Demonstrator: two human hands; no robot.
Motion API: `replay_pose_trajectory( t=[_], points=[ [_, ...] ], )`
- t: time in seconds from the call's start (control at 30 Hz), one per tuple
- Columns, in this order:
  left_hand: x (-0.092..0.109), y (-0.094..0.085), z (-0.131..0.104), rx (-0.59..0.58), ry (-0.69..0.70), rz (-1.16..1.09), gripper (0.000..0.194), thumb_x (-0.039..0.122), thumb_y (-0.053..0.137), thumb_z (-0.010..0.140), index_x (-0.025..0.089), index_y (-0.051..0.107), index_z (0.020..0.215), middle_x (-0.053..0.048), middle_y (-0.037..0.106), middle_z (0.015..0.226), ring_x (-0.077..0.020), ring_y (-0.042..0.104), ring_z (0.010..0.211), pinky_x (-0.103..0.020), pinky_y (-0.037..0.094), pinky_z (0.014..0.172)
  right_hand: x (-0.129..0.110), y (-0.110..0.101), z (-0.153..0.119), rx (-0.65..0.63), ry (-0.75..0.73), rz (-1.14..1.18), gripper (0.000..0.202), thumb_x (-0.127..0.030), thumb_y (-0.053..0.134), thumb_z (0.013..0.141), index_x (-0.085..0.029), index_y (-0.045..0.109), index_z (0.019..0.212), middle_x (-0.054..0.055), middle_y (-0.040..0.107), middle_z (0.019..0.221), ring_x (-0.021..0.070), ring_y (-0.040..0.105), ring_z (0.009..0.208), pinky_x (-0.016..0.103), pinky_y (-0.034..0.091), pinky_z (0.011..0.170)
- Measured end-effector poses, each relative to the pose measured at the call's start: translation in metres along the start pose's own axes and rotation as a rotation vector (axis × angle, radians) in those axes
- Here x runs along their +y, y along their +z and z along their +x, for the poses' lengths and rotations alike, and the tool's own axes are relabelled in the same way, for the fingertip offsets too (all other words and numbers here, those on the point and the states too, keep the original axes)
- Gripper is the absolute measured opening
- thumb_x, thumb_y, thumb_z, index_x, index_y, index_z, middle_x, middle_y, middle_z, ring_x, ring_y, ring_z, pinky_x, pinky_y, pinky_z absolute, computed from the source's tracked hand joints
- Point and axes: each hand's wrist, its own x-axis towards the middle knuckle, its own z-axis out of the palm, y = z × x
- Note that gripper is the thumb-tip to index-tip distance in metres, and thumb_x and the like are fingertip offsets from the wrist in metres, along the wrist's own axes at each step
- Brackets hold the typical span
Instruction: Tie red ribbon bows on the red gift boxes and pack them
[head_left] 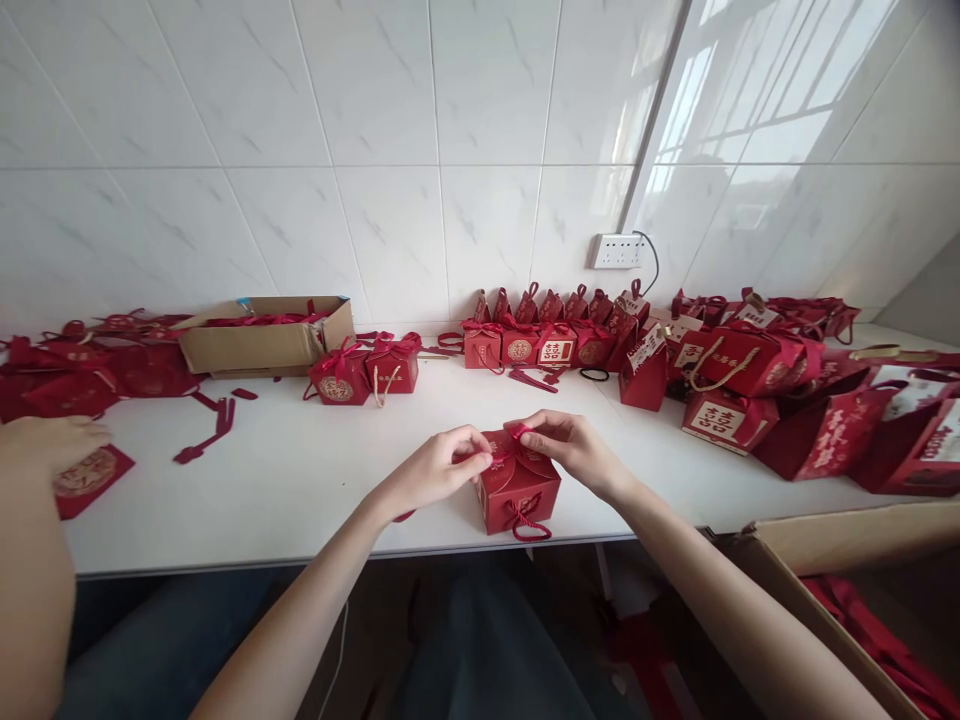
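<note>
A red gift box (517, 497) with a dark red rope handle on its front side stands near the table's front edge. Red ribbon (510, 456) lies across its top. My left hand (448, 468) pinches the ribbon at the box's upper left. On the right side of the top, my right hand (568, 447) holds a loop of the same ribbon between thumb and fingers. Both hands are close together just over the lid.
Another person's hand (56, 443) touches a red box (94, 480) at the far left. Finished-looking red boxes (556, 346) line the wall. An open carton (255, 348) stands back left, another (832, 520) at lower right.
</note>
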Motion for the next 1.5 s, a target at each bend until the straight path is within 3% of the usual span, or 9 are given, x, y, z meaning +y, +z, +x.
replay_pose_trajectory(
  t=[0.13,0.37,0.63,0.7,0.83,1.03,1.13,1.3,1.5],
  points=[
    [0.007,0.005,0.0,0.069,0.007,0.224,0.029,0.04,0.062,0.071,0.021,0.057,0.093,-0.006,0.064,0.099,-0.0247,0.058,0.092,-0.034,0.042,0.078,0.006,0.004,0.005,0.045,-0.02,-0.045,0.032,-0.049,0.065,0.072,-0.019,0.069,0.083,0.005,0.07,0.084,0.0182,0.061,0.073,0.033,0.048,0.071],
    [0.006,0.004,-0.006,0.068,0.106,0.257,0.013,0.026,0.051,0.077,0.022,0.059,0.087,-0.003,0.065,0.092,-0.021,0.058,0.081,-0.03,0.041,0.072,0.014,0.01,0.008,0.13,-0.124,-0.096,0.024,-0.041,0.06,0.076,-0.021,0.071,0.084,0.004,0.071,0.086,0.0214,0.064,0.085,0.035,0.048,0.08],
    [0.005,0.006,-0.004,0.167,0.19,0.397,0.017,0.032,0.048,0.085,0.021,0.062,0.083,-0.003,0.056,0.093,-0.0165,0.057,0.072,-0.028,0.042,0.07,0.02,0.015,0.005,0.178,-0.039,0.089,0.031,-0.039,0.069,0.068,-0.021,0.056,0.088,0.001,0.069,0.076,0.0145,0.063,0.067,0.027,0.049,0.064],
    [0.007,0.006,-0.004,0.167,0.191,0.468,0.015,0.026,0.048,0.083,0.021,0.061,0.085,-0.002,0.056,0.094,-0.0152,0.055,0.066,-0.028,0.04,0.066,0.021,0.015,0.005,0.193,-0.002,0.099,0.034,-0.038,0.071,0.065,-0.021,0.055,0.09,0.001,0.069,0.074,0.0141,0.062,0.063,0.026,0.049,0.061],
    [0.011,0.003,-0.007,0.15,0.198,0.608,0.018,0.013,0.048,0.077,0.022,0.06,0.087,-0.002,0.059,0.092,-0.016,0.053,0.065,-0.028,0.037,0.062,0.021,0.017,0.005,0.175,-0.01,0.042,0.023,-0.038,0.068,0.068,-0.018,0.061,0.078,0.004,0.07,0.076,0.0176,0.065,0.071,0.029,0.05,0.067],
    [0.02,0.002,-0.008,0.182,0.265,0.763,0.018,0.022,0.04,0.087,0.02,0.058,0.085,-0.003,0.062,0.086,-0.0175,0.056,0.071,-0.029,0.038,0.065,0.019,0.021,0.004,0.197,-0.107,-0.103,0.017,-0.033,0.06,0.076,-0.018,0.067,0.08,0.005,0.071,0.082,0.0186,0.065,0.075,0.031,0.049,0.071],
    [0.022,0.002,-0.008,0.178,0.267,0.758,0.014,0.027,0.047,0.085,0.02,0.058,0.089,-0.003,0.063,0.091,-0.0181,0.058,0.074,-0.03,0.041,0.068,0.02,0.021,0.003,0.218,-0.13,-0.148,0.016,-0.031,0.059,0.076,-0.019,0.067,0.081,0.004,0.071,0.082,0.0175,0.063,0.073,0.03,0.049,0.07],
    [0.022,0.0,-0.01,0.13,0.226,0.785,0.017,0.023,0.044,0.086,0.021,0.06,0.088,-0.001,0.064,0.092,-0.0167,0.059,0.072,-0.029,0.042,0.065,0.021,0.021,0.003,0.265,-0.123,-0.113,0.018,-0.034,0.061,0.074,-0.018,0.066,0.081,0.004,0.07,0.079,0.0168,0.062,0.071,0.03,0.049,0.068],
    [0.028,0.0,-0.003,0.142,0.275,0.791,0.02,0.025,0.043,0.089,0.02,0.061,0.081,0.0,0.065,0.079,-0.0156,0.059,0.069,-0.027,0.041,0.063,0.02,0.022,0.005,0.23,-0.1,-0.052,0.017,-0.034,0.065,0.071,-0.018,0.065,0.076,0.003,0.07,0.075,0.0163,0.064,0.069,0.028,0.049,0.067]
  ],
)
